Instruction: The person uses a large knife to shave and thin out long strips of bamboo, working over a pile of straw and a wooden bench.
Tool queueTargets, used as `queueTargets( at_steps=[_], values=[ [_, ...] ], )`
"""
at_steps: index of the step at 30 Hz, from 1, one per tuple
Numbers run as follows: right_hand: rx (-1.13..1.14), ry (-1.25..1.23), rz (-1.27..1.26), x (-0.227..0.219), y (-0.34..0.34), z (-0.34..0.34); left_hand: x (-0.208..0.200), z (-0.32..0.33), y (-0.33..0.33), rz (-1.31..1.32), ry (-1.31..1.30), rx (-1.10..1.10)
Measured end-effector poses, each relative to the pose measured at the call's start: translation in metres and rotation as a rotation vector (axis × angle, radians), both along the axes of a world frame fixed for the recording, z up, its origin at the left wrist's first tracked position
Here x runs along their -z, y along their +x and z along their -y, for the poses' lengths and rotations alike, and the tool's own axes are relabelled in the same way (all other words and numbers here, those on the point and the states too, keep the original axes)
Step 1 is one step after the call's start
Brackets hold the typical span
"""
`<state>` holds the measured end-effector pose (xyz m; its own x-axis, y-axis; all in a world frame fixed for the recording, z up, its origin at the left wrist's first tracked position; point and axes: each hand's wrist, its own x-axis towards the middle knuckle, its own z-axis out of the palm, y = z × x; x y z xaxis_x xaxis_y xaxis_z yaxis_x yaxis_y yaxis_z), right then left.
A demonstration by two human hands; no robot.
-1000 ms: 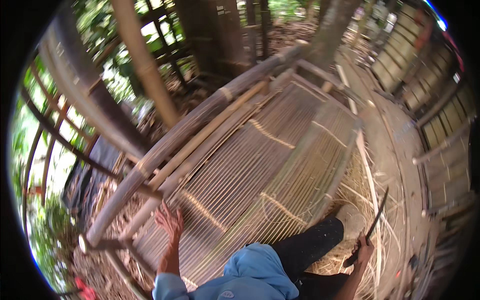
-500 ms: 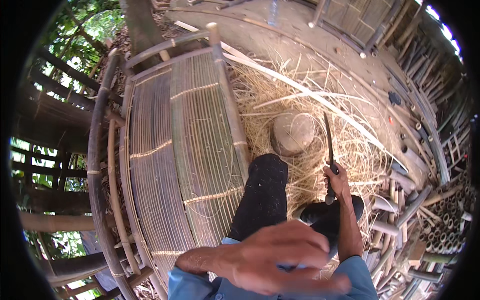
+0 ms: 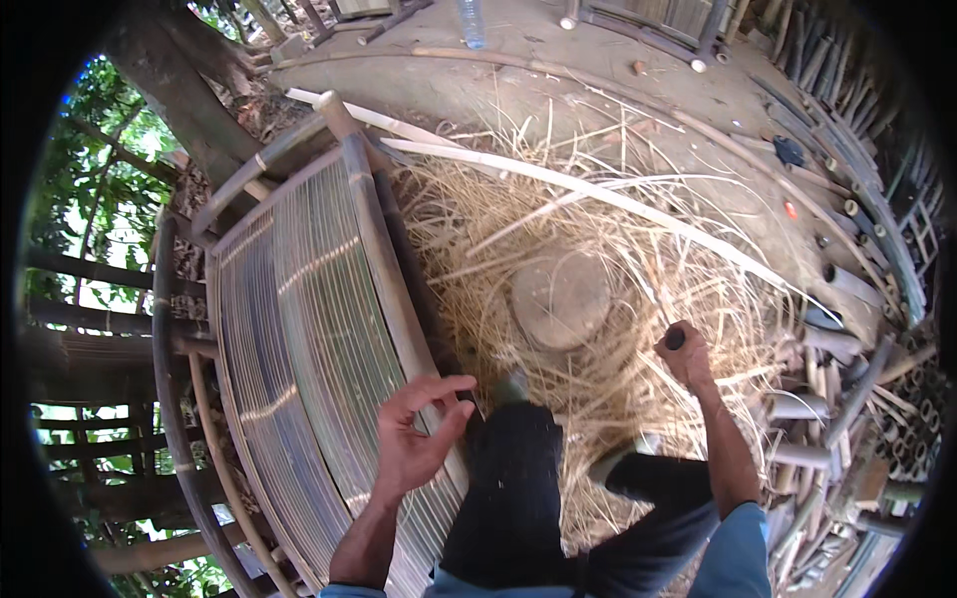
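Note:
My right hand (image 3: 690,364) is closed around the dark handle of a long knife (image 3: 676,338). The handle's round end faces up toward me, and I cannot make out the blade against the straw-coloured shavings below. My left hand (image 3: 424,429) hangs over the near right side of a slatted bamboo bench (image 3: 314,289). Its fingers are bent with a gap to the thumb, and nothing is between them. A round wooden chopping block (image 3: 561,299) stands ahead of my legs, between and beyond both hands. Thin shavings (image 3: 469,229) lie all around it.
Long pale bamboo strips (image 3: 588,189) stretch across the shavings beyond the block. Stacked bamboo poles and cut tubes (image 3: 797,407) crowd the right side. A clear plastic bottle (image 3: 472,25) stands on the dirt floor at the far side. A tree trunk (image 3: 184,95) rises at far left.
My left hand has moved from close in front of me out to the bench's edge. The knife has tipped from lying lengthwise to handle-end up. The view has shifted, with my legs standing differently.

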<state>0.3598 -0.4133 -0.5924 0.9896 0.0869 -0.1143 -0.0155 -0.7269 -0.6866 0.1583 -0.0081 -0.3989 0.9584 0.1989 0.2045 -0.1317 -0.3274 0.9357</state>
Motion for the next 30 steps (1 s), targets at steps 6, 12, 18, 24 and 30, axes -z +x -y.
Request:
queueTargets(
  at_steps=[6, 12, 18, 24, 30],
  values=[
    [-0.087, -0.065, 0.309, 0.082, 0.172, 0.0, 0.097, 0.012, 0.061, -0.442, -0.136, -0.123],
    [-0.194, -0.2, 0.345, 0.12, 0.298, -0.02, 0.142, -0.016, 0.094, -0.593, 0.034, -0.194],
    [-0.13, -0.257, 0.303, 0.166, 0.362, -0.06, 0.159, -0.041, 0.111, -0.663, 0.162, -0.293],
    [-0.129, -0.583, 0.423, 0.205, 0.395, -0.069, 0.171, -0.057, 0.131, -0.735, 0.115, -0.317],
    [-0.224, -0.749, 0.487, 0.193, 0.395, -0.063, 0.179, -0.07, 0.148, -0.702, 0.151, -0.249]
  ],
)
